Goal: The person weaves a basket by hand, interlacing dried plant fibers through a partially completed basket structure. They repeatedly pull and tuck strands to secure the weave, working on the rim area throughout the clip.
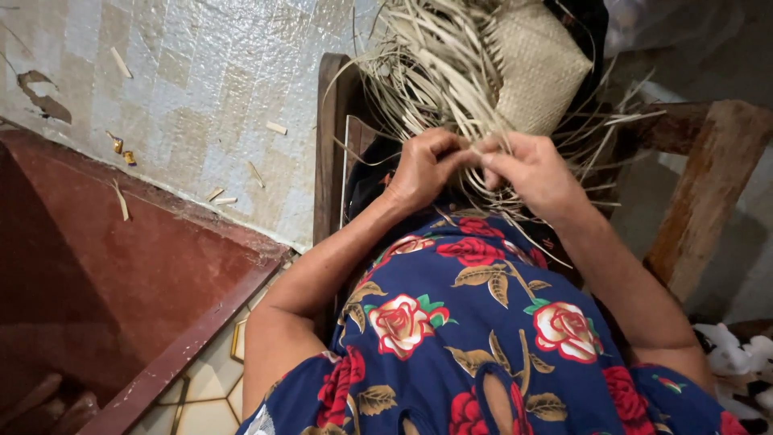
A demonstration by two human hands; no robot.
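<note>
A partly woven straw piece (535,68) rests on my lap, its finished mat section at the top and many loose pale straw strips (431,76) fanning out toward me. My left hand (423,169) pinches some of the strips between thumb and fingers. My right hand (535,177) grips other strips just beside it, the two hands nearly touching. The strip ends under my fingers are hidden. I wear a dark blue dress with red and cream roses (475,322).
A wooden chair frame (328,137) stands behind the weaving, with a rough wooden arm (708,177) at the right. The tiled floor (185,89) at left carries scattered straw scraps. A red-brown step (121,266) lies at lower left. White crumpled material (737,350) sits at the right edge.
</note>
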